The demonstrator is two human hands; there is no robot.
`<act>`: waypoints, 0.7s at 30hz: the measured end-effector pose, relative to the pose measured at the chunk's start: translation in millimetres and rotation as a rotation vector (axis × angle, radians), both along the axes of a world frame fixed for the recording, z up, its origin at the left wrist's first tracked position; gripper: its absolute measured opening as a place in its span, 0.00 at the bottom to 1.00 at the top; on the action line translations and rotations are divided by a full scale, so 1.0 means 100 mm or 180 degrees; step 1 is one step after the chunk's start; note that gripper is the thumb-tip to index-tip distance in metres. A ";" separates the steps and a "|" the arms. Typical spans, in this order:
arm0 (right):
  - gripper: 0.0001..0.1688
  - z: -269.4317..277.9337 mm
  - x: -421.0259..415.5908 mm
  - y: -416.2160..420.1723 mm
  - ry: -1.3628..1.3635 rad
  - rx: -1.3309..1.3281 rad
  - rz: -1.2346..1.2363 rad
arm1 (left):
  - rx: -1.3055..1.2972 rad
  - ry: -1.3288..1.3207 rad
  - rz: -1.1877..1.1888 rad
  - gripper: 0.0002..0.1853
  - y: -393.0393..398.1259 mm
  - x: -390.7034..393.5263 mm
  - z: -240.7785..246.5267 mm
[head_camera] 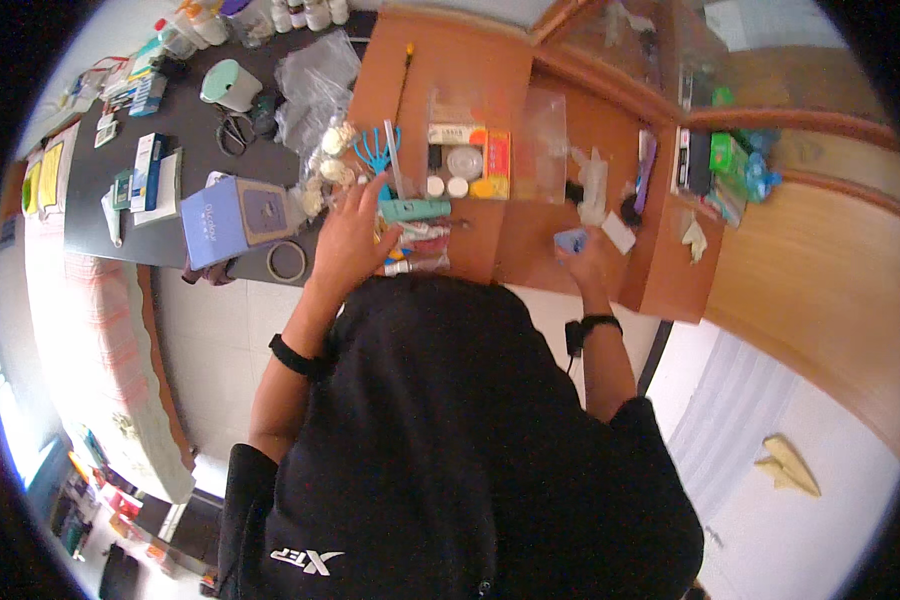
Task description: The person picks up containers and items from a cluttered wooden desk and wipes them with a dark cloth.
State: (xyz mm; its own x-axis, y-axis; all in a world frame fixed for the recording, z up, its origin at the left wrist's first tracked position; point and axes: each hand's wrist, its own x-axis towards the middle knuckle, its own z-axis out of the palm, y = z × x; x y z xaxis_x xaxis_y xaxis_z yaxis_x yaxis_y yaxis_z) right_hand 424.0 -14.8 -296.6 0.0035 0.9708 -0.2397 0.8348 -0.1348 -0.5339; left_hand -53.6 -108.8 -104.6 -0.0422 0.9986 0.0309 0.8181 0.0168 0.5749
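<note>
My left hand (352, 232) is above the table's front edge with its fingers apart, and I see nothing held in it. Close to its fingertips are a teal case-like object (418, 210), a blue claw-like tool (376, 150) and a clear strip (394, 161). Small packets and a clear bag (424, 251) lie beside the thumb. Farther right, my right hand (591, 259) grips a small light-blue object (571, 241), too blurred to name exactly. A clear plastic box (529, 150) between the hands holds small cartons (498, 154), white-capped containers (457, 187) and a round white item (465, 162).
At left on a black tabletop are a blue-violet box (225, 217), a tape roll (286, 260), scissors (234, 133), a lidded cup (231, 85) and plastic bags (319, 90). A white card (618, 232) and a purple item (645, 172) lie near the wooden cabinet (795, 142) at right.
</note>
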 end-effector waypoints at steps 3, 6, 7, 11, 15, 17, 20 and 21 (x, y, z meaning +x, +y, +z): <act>0.43 0.98 -0.27 0.25 0.0590 0.0103 -0.0927 | -0.0422 -0.0447 0.0140 0.40 0.03 0.00 0.17; 0.40 1.71 -0.39 0.49 0.2387 0.0187 -0.1362 | 0.0454 -0.0411 0.0184 0.37 0.11 0.07 0.25; 0.38 2.04 -0.58 0.53 0.2765 0.0313 -0.1223 | 0.0641 -0.0447 0.0192 0.37 0.15 0.08 0.30; 0.35 2.96 -1.19 0.59 0.3302 0.0322 -0.0007 | 0.1379 -0.0294 -0.0102 0.29 0.25 0.16 0.46; 0.36 3.27 -1.88 0.61 0.2516 -0.0106 0.1008 | 0.1319 -0.0091 -0.0246 0.24 0.29 0.25 0.47; 0.37 3.24 -2.13 0.66 0.1514 0.0056 0.1545 | 0.1257 -0.0050 -0.0239 0.23 0.28 0.27 0.43; 0.38 3.39 -2.53 0.67 0.0292 -0.0092 0.1830 | 0.1210 0.0013 -0.0216 0.23 0.26 0.28 0.40; 0.38 3.34 -2.63 0.70 -0.0197 -0.0013 0.2108 | 0.1251 0.0007 -0.0184 0.23 0.25 0.27 0.37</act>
State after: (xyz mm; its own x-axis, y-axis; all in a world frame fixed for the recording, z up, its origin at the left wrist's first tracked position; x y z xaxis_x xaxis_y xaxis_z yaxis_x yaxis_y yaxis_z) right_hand 161.2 55.6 37.7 -0.5796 0.7716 -0.2620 0.7710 0.4153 -0.4827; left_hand -26.2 -83.7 -67.2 0.0141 0.9114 0.4112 0.8125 -0.2501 0.5265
